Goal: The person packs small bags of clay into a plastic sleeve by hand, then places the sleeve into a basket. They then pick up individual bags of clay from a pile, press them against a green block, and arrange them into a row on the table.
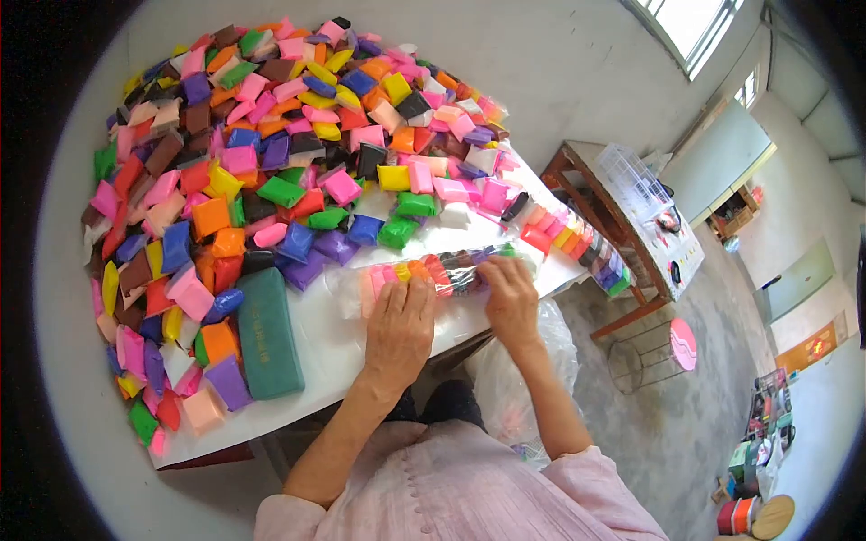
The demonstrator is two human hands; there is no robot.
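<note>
two hands point(453, 317) on filled clear bag point(433, 274), white table point(329, 343)

Head-worn view, looking down over table point(329, 371), close

Pale pink shirt point(460, 489) over dark legwear point(453, 401)

The shirt was a light, dusty pink, its thin-looking cloth marked by fine lengthwise creases. A row of small, button-like dots point(416, 507) ran down the front. The loose sleeves point(603, 487) matched the body and ended around the elbows, leaving the forearms point(548, 388), left hand point(400, 329) and right hand point(511, 298) bare.
</note>
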